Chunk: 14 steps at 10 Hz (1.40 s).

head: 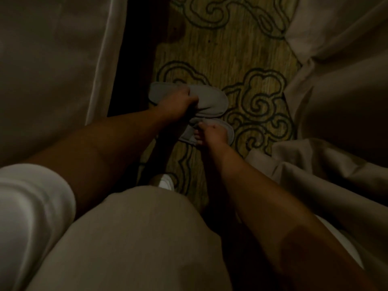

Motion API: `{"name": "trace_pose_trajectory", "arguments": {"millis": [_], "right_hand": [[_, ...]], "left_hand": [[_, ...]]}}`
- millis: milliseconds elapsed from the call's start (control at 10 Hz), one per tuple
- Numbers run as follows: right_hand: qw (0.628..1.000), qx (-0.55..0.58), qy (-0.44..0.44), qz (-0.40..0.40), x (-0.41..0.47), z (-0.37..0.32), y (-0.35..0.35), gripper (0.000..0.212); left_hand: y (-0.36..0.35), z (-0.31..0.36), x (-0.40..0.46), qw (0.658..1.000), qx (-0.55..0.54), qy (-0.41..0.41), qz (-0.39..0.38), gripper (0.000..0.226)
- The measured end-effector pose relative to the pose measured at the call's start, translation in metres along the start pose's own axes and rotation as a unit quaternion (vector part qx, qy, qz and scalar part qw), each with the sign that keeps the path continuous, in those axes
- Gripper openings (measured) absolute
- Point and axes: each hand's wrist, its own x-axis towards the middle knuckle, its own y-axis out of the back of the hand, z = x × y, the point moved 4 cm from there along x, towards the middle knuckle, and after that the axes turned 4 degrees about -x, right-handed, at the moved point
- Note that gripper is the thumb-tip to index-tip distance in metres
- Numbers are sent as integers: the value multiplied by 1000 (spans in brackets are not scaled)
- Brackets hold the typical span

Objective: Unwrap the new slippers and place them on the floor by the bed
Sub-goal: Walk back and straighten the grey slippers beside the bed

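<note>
I hold the far slipper (212, 101) in my left grip (178, 105), fingers curled over it, and pinch the near slipper (227, 131) with my right grip (212, 133), both low over the carpet (210, 49) between the beds (52, 59), ready to set down as a pair.

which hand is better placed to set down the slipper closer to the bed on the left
Left. The left hand already grips the far slipper beside that bed's sheet; the right hand holds the near slipper.
</note>
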Motion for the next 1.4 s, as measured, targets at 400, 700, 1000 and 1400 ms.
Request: {"name": "trace_pose_trajectory", "arguments": {"millis": [400, 700, 1000, 1400], "right_hand": [[1000, 7, 18, 0, -4, -6, -4, 34], [999, -17, 25, -17, -2, -7, -4, 18], [999, 1, 9, -48, -3, -6, -6, 25], [999, -44, -24, -19, 3, 6, -6, 36]], "left_hand": [[-6, 22, 2, 993, -95, 57, 48, 32], [-18, 13, 8, 983, -143, 98, 51, 27], [-17, 11, 7, 992, -104, 68, 28, 39], [-15, -7, 9, 995, -54, 81, 30, 31]]}}
